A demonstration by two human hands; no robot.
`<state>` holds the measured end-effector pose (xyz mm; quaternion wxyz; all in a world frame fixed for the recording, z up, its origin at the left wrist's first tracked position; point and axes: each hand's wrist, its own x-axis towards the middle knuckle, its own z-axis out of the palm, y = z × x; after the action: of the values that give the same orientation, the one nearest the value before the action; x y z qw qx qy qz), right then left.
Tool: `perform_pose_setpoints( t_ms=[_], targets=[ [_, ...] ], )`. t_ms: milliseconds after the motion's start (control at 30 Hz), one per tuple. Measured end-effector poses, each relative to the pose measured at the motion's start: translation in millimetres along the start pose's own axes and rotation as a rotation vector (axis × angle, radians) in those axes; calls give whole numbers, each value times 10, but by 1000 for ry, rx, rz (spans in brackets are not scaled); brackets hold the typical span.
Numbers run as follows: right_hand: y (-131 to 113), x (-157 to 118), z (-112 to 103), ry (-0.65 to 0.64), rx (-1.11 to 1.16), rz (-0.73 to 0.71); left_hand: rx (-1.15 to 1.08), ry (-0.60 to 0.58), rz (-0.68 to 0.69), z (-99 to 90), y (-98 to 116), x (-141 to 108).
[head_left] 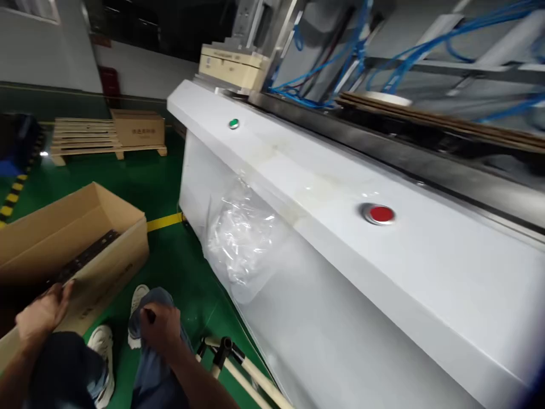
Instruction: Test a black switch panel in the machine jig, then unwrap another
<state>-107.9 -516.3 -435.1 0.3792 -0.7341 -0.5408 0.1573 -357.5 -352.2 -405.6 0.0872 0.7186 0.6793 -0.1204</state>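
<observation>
My left hand [42, 313] is at the near rim of an open cardboard box [114, 255], its fingers bent over the edge and partly hidden. Inside the box lies a long dark slotted piece [87, 257], close beyond those fingers. Above my knee, my right hand [162, 329] is curled closed. A small dark spot shows between its thumb and fingers; whether it is an object or a gap is unclear.
A white machine bench [315, 187] with a green button [234, 123] and a red button [381, 214] runs along the right. A clear plastic bag [240, 238] hangs on its front. A pipe frame [247, 369] stands by my right leg. Behind is a pallet [87, 136] with a carton [140, 129].
</observation>
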Motion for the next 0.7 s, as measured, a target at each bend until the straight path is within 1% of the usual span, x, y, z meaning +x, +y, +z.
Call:
perform_pose_setpoints(
  t_ms=[67, 200, 333, 500, 567, 600, 633, 700],
  targets=[
    [11, 31, -38, -21, 14, -17, -64, 64, -63, -23, 34, 14],
    [75, 102, -103, -70, 29, -56, -185, 141, -74, -35, 88, 38],
    [125, 143, -124, -107, 63, -69, -234, 157, -107, -8, 103, 68],
    [161, 161, -112, -160, 156, -22, -243, 156, -120, 6, 101, 83],
    [275, 157, -172, -165, 210, 28, -253, 154, -117, -8, 96, 28],
    [379, 145, -232, -138, 232, 71, -261, 152, -111, -21, 93, -21],
    [516, 119, -314, -87, 236, 122, -269, 155, -103, -38, 91, -81],
    [875, 12, -535, 77, 170, 210, -301, 174, -66, -82, 94, -197]
  ],
)
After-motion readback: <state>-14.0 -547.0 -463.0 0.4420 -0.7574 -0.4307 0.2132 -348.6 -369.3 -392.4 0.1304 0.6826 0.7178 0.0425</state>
